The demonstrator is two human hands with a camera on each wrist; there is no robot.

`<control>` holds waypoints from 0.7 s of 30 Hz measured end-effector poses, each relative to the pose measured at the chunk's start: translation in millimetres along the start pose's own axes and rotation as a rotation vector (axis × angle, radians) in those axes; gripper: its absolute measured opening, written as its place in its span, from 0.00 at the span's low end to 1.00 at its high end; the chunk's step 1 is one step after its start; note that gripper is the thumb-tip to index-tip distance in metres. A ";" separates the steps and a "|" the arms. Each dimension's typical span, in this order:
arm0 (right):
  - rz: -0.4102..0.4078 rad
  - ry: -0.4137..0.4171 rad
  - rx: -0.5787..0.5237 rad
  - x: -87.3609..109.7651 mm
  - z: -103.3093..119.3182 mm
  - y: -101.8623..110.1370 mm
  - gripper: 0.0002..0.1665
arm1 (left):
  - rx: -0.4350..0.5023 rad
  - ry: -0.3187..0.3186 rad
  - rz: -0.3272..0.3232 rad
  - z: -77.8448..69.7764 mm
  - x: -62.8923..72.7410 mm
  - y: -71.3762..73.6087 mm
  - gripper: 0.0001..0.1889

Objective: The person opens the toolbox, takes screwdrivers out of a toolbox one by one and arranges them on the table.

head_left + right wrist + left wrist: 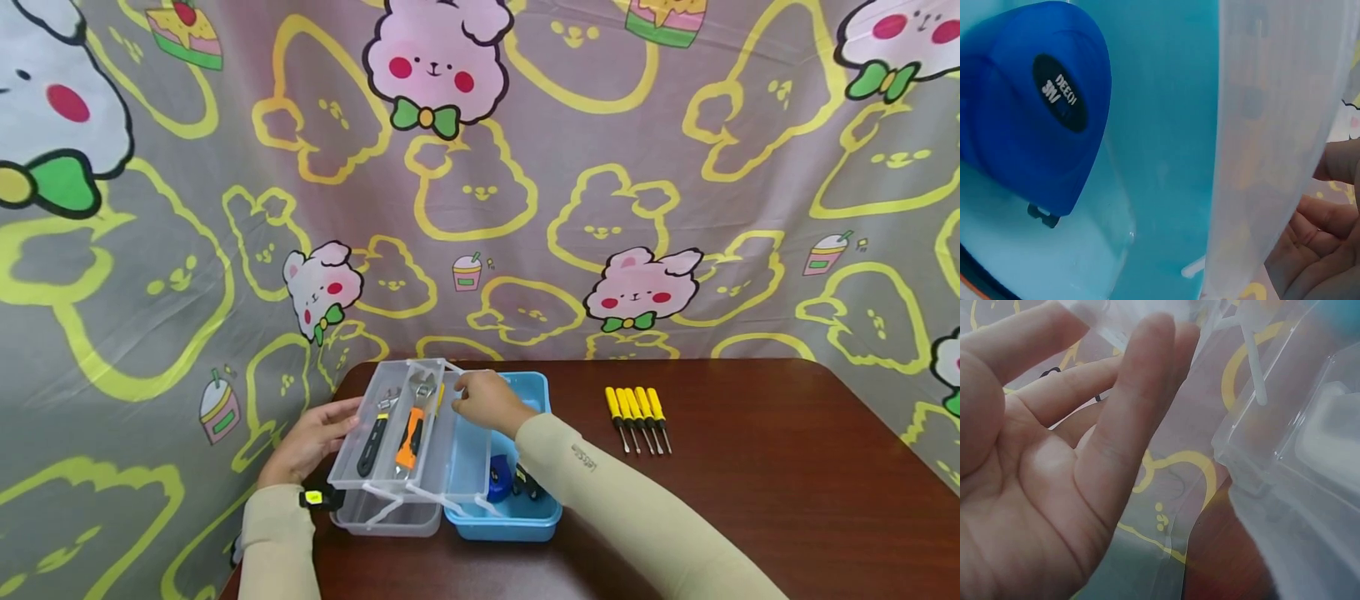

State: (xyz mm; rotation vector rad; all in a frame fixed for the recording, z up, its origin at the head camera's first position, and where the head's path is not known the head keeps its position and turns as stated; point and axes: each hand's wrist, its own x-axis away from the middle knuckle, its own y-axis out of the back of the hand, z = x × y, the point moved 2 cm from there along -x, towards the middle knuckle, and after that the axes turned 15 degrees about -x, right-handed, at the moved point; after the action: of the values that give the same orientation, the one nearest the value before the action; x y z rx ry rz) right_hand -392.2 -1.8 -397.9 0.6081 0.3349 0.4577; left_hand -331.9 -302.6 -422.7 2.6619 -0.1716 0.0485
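A fold-out toolbox stands on the table with its blue tub [540, 390] uncovered and a clear plastic tray [341, 475] raised at the left. In the tray lie a black-handled adjustable wrench [372, 446], an orange-handled tool [409, 437] and a slim yellow item [440, 398]. My left hand [318, 437] touches the tray's left side, its fingers fairly straight. My right hand [491, 402] is over the tray's far right part with bent fingers, close to the yellow item; its fingertips are partly hidden. A blue tape measure [1035, 106] sits in the tub.
Several yellow-handled screwdrivers [636, 408] lie in a row on the dark wooden table [750, 483], right of the toolbox. White hinge arms [435, 497] link the trays at the front. A patterned curtain [540, 217] hangs behind and at the left.
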 end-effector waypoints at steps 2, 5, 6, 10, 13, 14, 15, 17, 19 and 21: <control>0.014 -0.011 0.012 -1.1 1.4 -3.2 0.21 | 0.001 -0.008 0.007 0.0 0.9 0.1 0.30; 0.038 -0.040 0.027 -2.8 2.9 -7.1 0.25 | 0.001 -0.014 0.013 -0.4 1.6 0.2 0.30; 0.045 -0.050 0.031 -3.4 3.2 -8.2 0.25 | 0.005 -0.011 0.011 -0.8 1.8 0.2 0.30; 0.050 -0.077 0.047 -6.7 4.9 -11.6 0.27 | 0.013 -0.013 0.009 -1.9 1.4 0.3 0.29; 0.040 -0.095 0.071 -8.8 5.3 -13.7 0.29 | 0.019 -0.012 0.011 -1.9 1.3 0.2 0.28; 0.035 -0.100 0.081 -9.6 5.2 -14.3 0.29 | 0.021 -0.012 0.011 -1.8 1.3 0.2 0.28; 0.032 -0.108 0.089 -10.2 4.9 -14.9 0.30 | 0.018 -0.014 0.012 -1.6 1.2 0.2 0.28; 0.027 -0.121 0.095 -11.9 4.6 -16.0 0.31 | 0.024 -0.009 0.009 -1.3 1.0 0.2 0.28; 0.023 -0.133 0.096 -13.9 4.0 -17.3 0.31 | 0.018 -0.014 0.012 -0.9 0.4 0.1 0.28; 0.024 -0.146 0.097 -16.2 3.1 -18.8 0.30 | 0.015 -0.011 0.009 -0.6 -0.2 -0.2 0.29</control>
State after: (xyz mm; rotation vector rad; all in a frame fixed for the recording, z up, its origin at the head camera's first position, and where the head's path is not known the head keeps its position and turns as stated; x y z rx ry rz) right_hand -398.8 -25.1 -404.4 0.7369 0.2116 0.4191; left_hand -332.1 -302.1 -422.3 2.6769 -0.1879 0.0378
